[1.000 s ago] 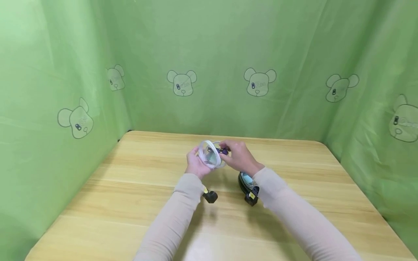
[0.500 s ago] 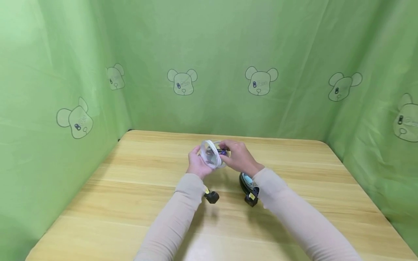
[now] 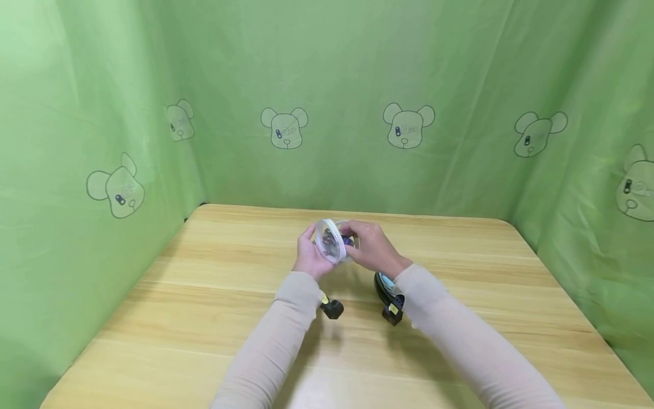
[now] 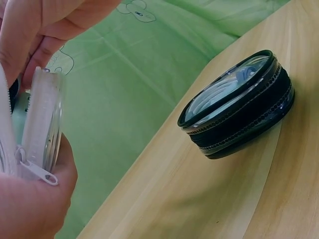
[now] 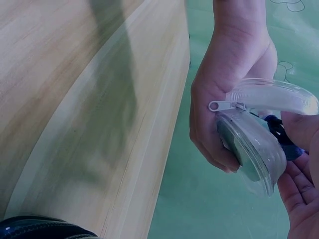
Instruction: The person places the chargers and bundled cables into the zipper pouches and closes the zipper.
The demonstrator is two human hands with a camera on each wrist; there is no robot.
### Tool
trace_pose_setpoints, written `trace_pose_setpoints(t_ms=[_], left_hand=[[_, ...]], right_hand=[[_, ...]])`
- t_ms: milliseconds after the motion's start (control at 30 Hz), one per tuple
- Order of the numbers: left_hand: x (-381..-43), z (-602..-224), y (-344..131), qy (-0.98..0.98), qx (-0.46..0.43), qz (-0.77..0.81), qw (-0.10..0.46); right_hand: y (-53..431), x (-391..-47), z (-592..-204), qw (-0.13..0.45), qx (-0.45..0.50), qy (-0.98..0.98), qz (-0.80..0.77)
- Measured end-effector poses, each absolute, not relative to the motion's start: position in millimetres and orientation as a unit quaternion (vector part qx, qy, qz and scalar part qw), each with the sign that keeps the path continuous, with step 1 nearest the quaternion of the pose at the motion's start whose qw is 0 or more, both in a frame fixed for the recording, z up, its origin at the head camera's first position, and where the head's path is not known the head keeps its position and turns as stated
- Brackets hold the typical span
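My left hand (image 3: 313,257) holds a round clear zip pouch (image 5: 259,149) by its lower side. The pouch has a white zipper with its pull (image 4: 42,172) hanging by the hand, and its two halves are spread apart. At the gap, my right hand (image 3: 375,244) pinches a dark blue and black bundle (image 5: 288,148), which looks like a coiled cord. Part of it lies between the pouch halves; its exact kind cannot be told. A light green panel shows inside the pouch. On the table, near the right forearm, sits a round black-edged clear case (image 4: 237,107) with a pale coiled cable in it.
Both hands are above the wooden table (image 3: 204,329). A small black device with a yellow label (image 3: 333,309) hangs at the left wrist, and a similar one (image 3: 392,313) at the right. Green curtains (image 3: 337,170) with bear faces stand around the table.
The dark bundle and the right fingers have moved slightly left and further into the pouch. The pouch has turned a little and its near rim looks narrower. The left hand has shifted slightly right.
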State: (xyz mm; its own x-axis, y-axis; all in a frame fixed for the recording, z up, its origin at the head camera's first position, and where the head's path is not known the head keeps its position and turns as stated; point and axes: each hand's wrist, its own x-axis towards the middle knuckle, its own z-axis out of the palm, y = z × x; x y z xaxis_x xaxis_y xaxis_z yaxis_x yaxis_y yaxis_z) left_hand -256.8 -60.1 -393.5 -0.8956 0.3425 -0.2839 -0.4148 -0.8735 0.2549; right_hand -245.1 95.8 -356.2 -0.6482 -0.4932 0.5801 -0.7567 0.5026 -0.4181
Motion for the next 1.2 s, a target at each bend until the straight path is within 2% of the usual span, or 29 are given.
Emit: trace_pose_setpoints(t_ms=[633, 967, 1200], left_hand=[[-257.5, -392.9, -64.2, 0.148, -0.096, 0.965, 0.192], [-258.4, -394.4, -66.8, 0.147, -0.109, 0.965, 0.189], [-259.3, -393.3, -67.0, 0.160, -0.111, 0.963, 0.185]], right_hand=[[93.9, -242.5, -353.2, 0.211, 0.379, -0.844, 0.315], [97.2, -239.0, -350.1, 0.180, 0.383, -0.848, 0.319], [97.6, -239.6, -349.8, 0.184, 0.394, -0.843, 0.317]])
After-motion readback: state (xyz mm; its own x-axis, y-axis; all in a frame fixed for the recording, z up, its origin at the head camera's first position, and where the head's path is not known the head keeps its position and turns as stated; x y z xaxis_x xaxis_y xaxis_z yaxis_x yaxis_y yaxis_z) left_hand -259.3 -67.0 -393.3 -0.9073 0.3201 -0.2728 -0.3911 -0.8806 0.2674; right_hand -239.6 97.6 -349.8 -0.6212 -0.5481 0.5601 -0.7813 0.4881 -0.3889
